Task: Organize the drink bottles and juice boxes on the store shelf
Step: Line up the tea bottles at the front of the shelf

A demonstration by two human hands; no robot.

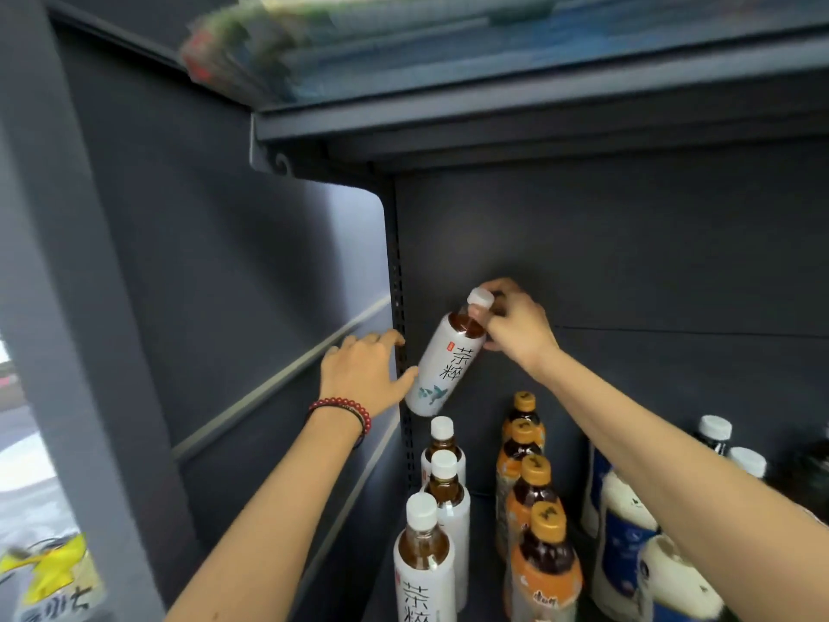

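Top shelf goods [314, 42] are smeared by motion, can't read what they are. Yellow pack [49, 572] at bottom left is blurred and cut by the frame edge. Front bottle of the white-cap row [424, 554] is cropped at the bottom, same for the front of the orange row [545, 567]. The right forearm crosses over the blue-and-white bottles [628, 523], so that group is only partly visible; dark bottles [807, 478] at the far right are barely readable. Right hand [516, 325] grips the tea bottle [448, 365] at the neck just under the white cap, fingers curled round it and hiding the neck. Bottle is in the air, tilted, cap up-right and base down-left, directly above the back end of the white-cap row and close to the back panel [628, 262]. Left hand [363, 370] is spread wide and holds nothing, fingers lying against the perforated post [397, 271], thumb touching the bottle's lower side. Red bead bracelet [341, 408] on the left wrist.
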